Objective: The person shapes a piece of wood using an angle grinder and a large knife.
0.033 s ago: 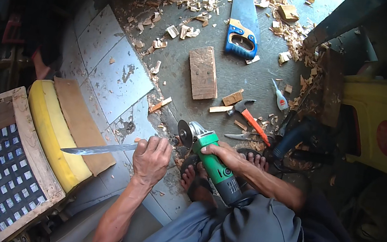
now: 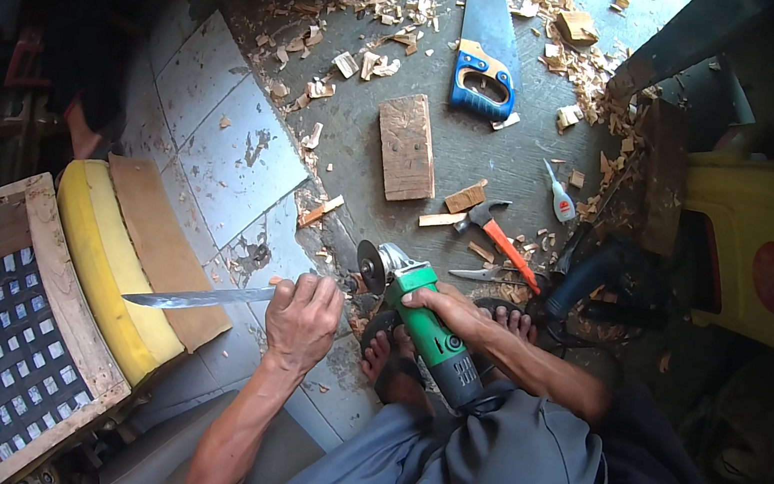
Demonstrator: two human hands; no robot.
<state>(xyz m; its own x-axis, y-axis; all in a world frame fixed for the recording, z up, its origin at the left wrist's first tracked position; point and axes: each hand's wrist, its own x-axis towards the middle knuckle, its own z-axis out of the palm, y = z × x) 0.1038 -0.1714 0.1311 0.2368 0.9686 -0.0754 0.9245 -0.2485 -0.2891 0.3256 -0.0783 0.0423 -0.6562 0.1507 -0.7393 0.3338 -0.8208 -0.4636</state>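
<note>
My left hand [image 2: 304, 320] is closed around the near end of a long knife, whose blade [image 2: 196, 298] points left over a curved yellow foam pad [image 2: 107, 253]. The handle is hidden in my fingers. My right hand [image 2: 446, 317] grips a green angle grinder [image 2: 423, 334], its cutting disc [image 2: 370, 265] just right of my left hand, near the knife. The grinder's lower end rests by my trousered lap. My sandalled feet [image 2: 379, 357] are below on the floor.
A wooden frame with woven straps [image 2: 90, 357] lies left. Ahead on the chip-strewn floor are a handsaw [image 2: 486, 65], a wood block [image 2: 407, 144], a hammer [image 2: 508, 246] and a white bottle [image 2: 561, 199]. A dark power tool [image 2: 578, 282] and yellow plastic item [image 2: 759, 260] stand right.
</note>
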